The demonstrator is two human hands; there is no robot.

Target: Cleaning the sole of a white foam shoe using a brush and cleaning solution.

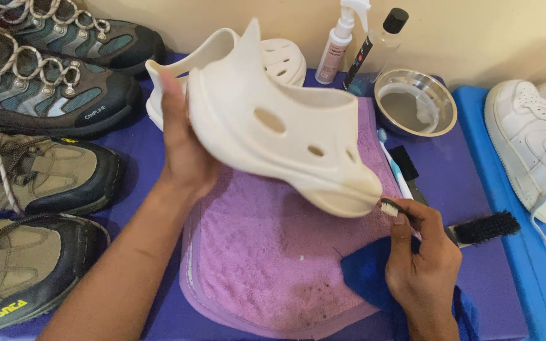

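Left hand point(188, 151) fingers grip the cream clog point(285, 136); right hand point(421, 256) fingers pinch a toothbrush point(391, 208) at its toe

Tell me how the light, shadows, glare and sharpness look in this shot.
Head view: soft, even light; the cream clog in the left hand is bright but keeps detail. The steel bowl shows mild glare on its rim. Faint shadows lie on the pink towel. The right hand with the small brush is sharp; the hiking shoes at the left edge look slightly stretched.

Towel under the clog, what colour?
Pink-purple towel, with dark specks near its lower edge; head view.
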